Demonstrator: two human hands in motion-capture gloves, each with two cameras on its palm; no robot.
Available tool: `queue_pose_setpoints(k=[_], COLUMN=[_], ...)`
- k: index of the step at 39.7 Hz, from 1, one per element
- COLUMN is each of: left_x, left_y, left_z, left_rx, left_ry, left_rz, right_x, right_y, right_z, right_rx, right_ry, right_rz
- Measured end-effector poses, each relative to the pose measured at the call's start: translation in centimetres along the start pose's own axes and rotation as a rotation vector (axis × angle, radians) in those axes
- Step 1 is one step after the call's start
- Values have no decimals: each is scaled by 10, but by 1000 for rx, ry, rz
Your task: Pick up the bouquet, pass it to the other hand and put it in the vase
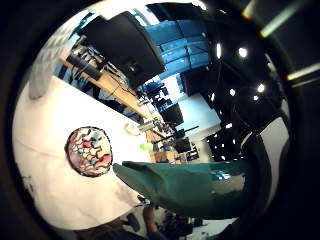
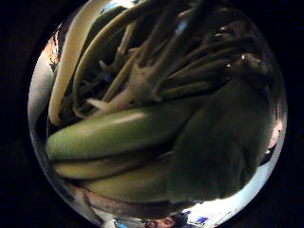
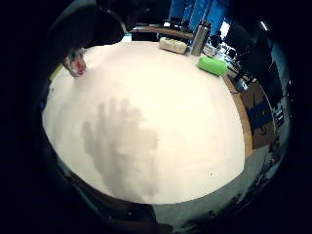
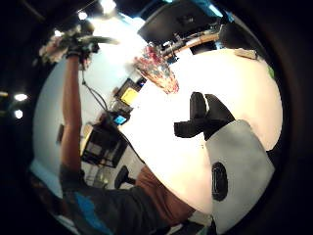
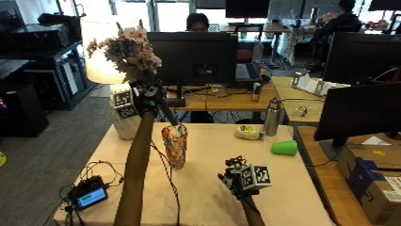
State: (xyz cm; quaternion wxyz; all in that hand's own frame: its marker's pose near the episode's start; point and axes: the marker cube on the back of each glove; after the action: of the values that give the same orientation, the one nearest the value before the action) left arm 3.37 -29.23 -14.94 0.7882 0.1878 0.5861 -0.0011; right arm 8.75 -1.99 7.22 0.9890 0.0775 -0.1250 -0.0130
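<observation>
My left hand (image 5: pixel 145 101) is raised high above the table and grips the stems of a bouquet (image 5: pixel 128 49) of pale pink and cream flowers. The stems slant down, with their lower ends just over the mouth of the patterned vase (image 5: pixel 175 143). The left thumb side palm view is filled with green stems and leaves (image 2: pixel 142 128). The left little finger side palm view looks down into the vase mouth (image 1: pixel 89 151) beside a dark green leaf (image 1: pixel 190 185). My right hand (image 5: pixel 241 179) hovers open over the table (image 5: pixel 206 197), to the right of the vase, holding nothing.
A green cup (image 5: pixel 284 147) lies at the table's right edge, with a steel bottle (image 5: pixel 271 117) and a small white object (image 5: pixel 249 133) behind it. A white lamp (image 5: pixel 124 113) stands at the back left. A small screen device (image 5: pixel 90 194) with cables sits at the front left.
</observation>
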Motion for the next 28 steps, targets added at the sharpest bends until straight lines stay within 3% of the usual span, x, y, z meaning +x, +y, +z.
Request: queue_pose_setpoints(k=[1, 3, 8, 16, 20, 24, 28], left_x=[-7, -16, -34, -90, -95, -128, -121], left_y=[1, 5, 11, 9, 24, 15, 24], left_z=[-3, -7, -10, -14, -5, 0, 6], left_rx=[22, 50, 66, 62, -33, -115, -166], left_ry=[24, 41, 55, -12, -9, 21, -36], left_rz=[-119, -239, -359, -468, -509, -519, -558], right_x=[0, -2, -2, -6, -9, -10, -13], right_y=[0, 0, 0, 2, 2, 1, 0], right_z=[0, -2, -4, -9, -10, -11, -14], right_rx=[0, 4, 16, 29, 37, 45, 57], right_ry=[-7, -17, -29, -46, -54, -54, -58], right_rz=[3, 5, -3, -3, -12, -18, -25])
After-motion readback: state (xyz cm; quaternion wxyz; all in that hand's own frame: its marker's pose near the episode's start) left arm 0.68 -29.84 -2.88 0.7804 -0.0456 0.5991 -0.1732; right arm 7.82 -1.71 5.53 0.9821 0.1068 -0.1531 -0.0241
